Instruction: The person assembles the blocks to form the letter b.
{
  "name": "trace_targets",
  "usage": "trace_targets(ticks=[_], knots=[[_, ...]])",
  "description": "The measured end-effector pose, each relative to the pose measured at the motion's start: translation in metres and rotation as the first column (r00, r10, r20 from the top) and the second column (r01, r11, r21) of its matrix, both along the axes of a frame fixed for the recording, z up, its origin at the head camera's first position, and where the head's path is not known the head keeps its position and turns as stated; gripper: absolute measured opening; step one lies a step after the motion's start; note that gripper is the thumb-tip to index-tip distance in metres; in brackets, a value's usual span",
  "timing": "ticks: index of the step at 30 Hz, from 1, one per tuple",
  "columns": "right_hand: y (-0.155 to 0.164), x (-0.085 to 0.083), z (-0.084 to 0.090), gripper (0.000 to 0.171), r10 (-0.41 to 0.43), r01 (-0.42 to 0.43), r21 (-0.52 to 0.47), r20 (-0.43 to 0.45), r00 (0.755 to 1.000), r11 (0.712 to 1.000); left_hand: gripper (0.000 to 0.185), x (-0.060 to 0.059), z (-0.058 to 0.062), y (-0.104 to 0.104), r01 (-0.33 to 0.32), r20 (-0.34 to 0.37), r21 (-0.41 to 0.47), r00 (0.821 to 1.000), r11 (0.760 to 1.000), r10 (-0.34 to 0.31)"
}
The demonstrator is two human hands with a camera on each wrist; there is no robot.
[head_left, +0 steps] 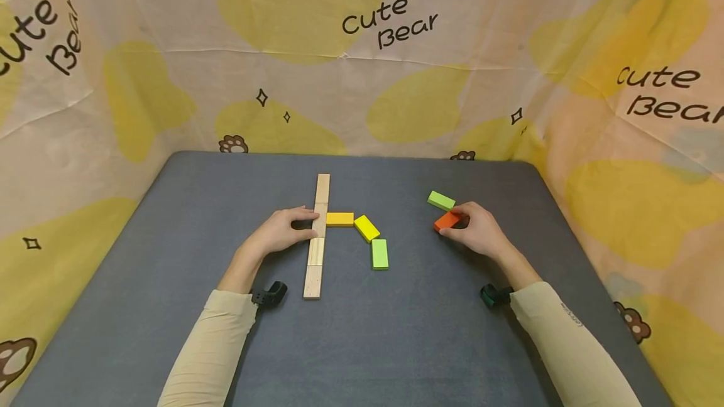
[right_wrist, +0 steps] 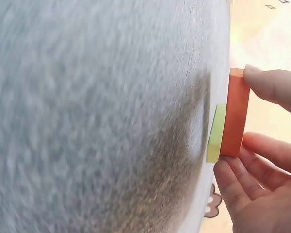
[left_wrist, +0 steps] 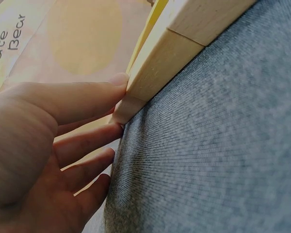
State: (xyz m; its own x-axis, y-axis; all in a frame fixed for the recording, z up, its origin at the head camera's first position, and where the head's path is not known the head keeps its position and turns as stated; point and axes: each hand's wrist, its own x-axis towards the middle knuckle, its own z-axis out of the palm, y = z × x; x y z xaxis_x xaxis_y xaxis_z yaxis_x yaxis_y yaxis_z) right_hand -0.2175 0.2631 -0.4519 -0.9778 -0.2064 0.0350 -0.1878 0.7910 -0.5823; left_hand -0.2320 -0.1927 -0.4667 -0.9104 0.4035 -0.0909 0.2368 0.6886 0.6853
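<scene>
Several plain wooden blocks (head_left: 315,251) lie end to end in a straight row on the grey table. My left hand (head_left: 281,228) reaches this row from its left side, with thumb and fingertips touching a block near the middle; in the left wrist view the fingers are fairly straight. My right hand (head_left: 481,230) pinches an orange-red block (right_wrist: 235,112) by its two ends, thumb at one and fingertips at the other. Just beyond it lies a light green block (head_left: 441,200), partly hidden behind the orange-red one in the right wrist view.
From the row's right side an orange-yellow block (head_left: 340,219), a yellow block (head_left: 367,228) and another green block (head_left: 380,254) curve toward the front. Patterned cloth (head_left: 317,105) hangs along the back and both sides of the grey table (head_left: 396,344).
</scene>
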Motion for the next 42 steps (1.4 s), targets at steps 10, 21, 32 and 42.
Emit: trace_targets(ticks=[10,21,32,42], knots=[[-0.019,0.011,0.005,0.058,0.065,-0.065,0.004,-0.009,0.998,0.998,0.054,0.000,0.000,-0.001,-0.006,0.005,0.009,1.000,1.000,0.006],[-0.039,0.023,0.010,0.059,0.117,-0.116,0.005,-0.037,0.993,0.993,0.053,0.001,0.002,-0.001,0.002,0.002,0.017,1.000,1.000,-0.002],[-0.054,0.036,0.011,0.057,0.161,-0.162,-0.011,-0.043,0.986,0.987,0.053,0.000,0.002,-0.001,0.006,-0.001,0.012,1.000,1.000,-0.006],[-0.069,0.049,0.009,0.057,0.215,-0.217,-0.026,-0.071,0.974,0.976,0.053,-0.001,0.001,0.000,0.004,-0.001,0.011,1.000,1.000,-0.004]])
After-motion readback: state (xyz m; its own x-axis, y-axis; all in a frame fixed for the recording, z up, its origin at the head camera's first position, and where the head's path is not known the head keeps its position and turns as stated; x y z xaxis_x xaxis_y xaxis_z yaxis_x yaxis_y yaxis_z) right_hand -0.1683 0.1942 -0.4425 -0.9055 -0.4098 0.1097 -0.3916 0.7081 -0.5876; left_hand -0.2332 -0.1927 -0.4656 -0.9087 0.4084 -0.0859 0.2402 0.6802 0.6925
